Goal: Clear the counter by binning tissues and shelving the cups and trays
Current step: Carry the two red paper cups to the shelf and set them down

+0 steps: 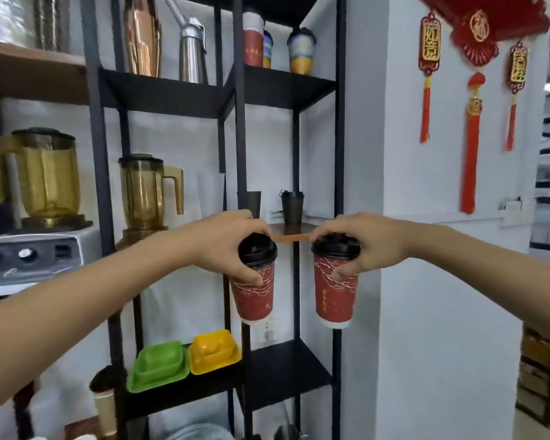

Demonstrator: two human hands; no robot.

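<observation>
I hold two red paper cups with black lids in front of a black metal shelf rack (240, 128). My left hand (227, 246) grips the left red cup (256, 293) by its lid and upper wall. My right hand (367, 246) grips the right red cup (334, 300) the same way. Both cups hang in the air just below a brown wooden shelf (294, 233) that carries a black cup (292, 206). A green tray (158, 366) and a yellow tray (215, 350) lie on a lower black shelf at the left.
The top shelf holds a red cup (253, 42) and two patterned cups (300, 50). Amber blender jugs (146, 192) stand at the left, a steel dispenser (192, 49) higher up. A bare black shelf (283, 369) lies under the cups. A white wall with red hangings (472, 122) is at the right.
</observation>
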